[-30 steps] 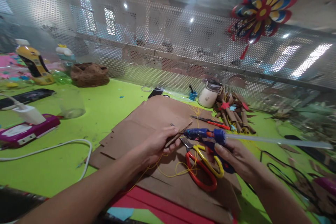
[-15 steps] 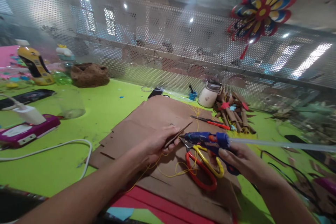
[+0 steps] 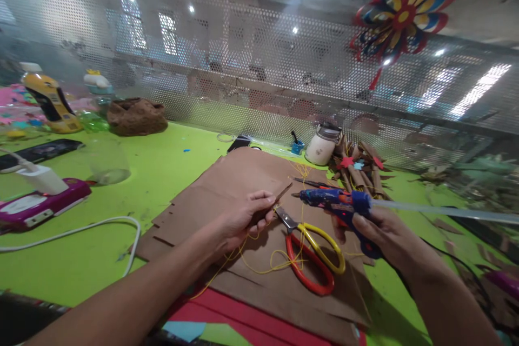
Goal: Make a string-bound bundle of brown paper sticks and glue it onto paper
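My left hand [image 3: 255,213] pinches a thin brown cardboard piece [image 3: 283,191], which points up to the right over a large brown cardboard sheet [image 3: 219,189]. Yellow string [image 3: 259,271] trails below these fingers in loose loops. In my right hand [image 3: 385,232] is a blue glue gun [image 3: 332,200], its nozzle a short gap to the right of the cardboard piece. A long clear glue stick [image 3: 438,211] sticks out of its back. Scissors [image 3: 312,259] with one red and one yellow handle lie on the sheet between my hands.
Red-handled scissors [image 3: 320,185] lie behind the glue gun. Further back stand a white jar [image 3: 322,146] and a pile of rolled brown paper [image 3: 360,173]. At left are a purple power strip [image 3: 77,190], a clear cup [image 3: 108,165] and a brown pouch [image 3: 137,116]. A perforated metal screen [image 3: 243,65] rises behind.
The glue gun has drawn back to the right, so its nozzle is now apart from the cardboard piece. My left hand has turned the piece slightly and still holds it.
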A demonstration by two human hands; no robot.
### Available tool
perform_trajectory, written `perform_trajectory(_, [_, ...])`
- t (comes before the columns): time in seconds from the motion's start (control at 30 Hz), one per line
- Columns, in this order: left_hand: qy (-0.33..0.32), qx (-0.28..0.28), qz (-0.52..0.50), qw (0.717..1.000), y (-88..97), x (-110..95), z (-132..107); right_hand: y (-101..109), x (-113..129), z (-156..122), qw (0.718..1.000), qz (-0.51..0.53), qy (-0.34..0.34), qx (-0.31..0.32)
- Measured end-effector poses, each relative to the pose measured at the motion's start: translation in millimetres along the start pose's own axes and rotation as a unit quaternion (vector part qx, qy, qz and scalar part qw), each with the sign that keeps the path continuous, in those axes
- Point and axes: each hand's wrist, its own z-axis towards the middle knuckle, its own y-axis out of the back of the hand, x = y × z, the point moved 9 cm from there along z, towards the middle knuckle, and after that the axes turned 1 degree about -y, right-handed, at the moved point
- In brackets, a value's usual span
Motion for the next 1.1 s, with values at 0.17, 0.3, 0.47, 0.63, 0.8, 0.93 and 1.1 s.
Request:
perform_trajectory(0.17, [-0.007,-0.014,-0.007,1.0,3.5,1,1,5,-10,5,1.0,0.024,-0.006,-0.009])
perform_trajectory(0.3, [-0.025,-0.022,-0.001,0.999,6.3,0,2,8,-15,8,0.999,0.038,-0.003,-0.02])
perform_trajectory(0.47, [-0.045,-0.023,-0.016,0.999,8.6,-3,5,13,-18,12,0.998,0.035,-0.027,-0.055])
perform_trajectory(0.63, [-0.048,-0.043,-0.012,0.998,10.0,-5,4,24,-30,19,0.992,0.008,-0.047,-0.118])
perform_trajectory(0.8, [-0.02,-0.073,0.003,0.997,10.8,-6,0,41,-63,26,0.974,-0.052,-0.072,-0.206])
perform_trajectory(0.93, [0.024,-0.078,-0.02,0.996,10.1,-2,-3,51,-79,29,0.953,-0.134,-0.082,-0.259])
perform_trajectory(1.1, [0.0,-0.049,0.02,0.999,3.5,-6,-3,49,-97,40,0.925,-0.262,-0.111,-0.253])
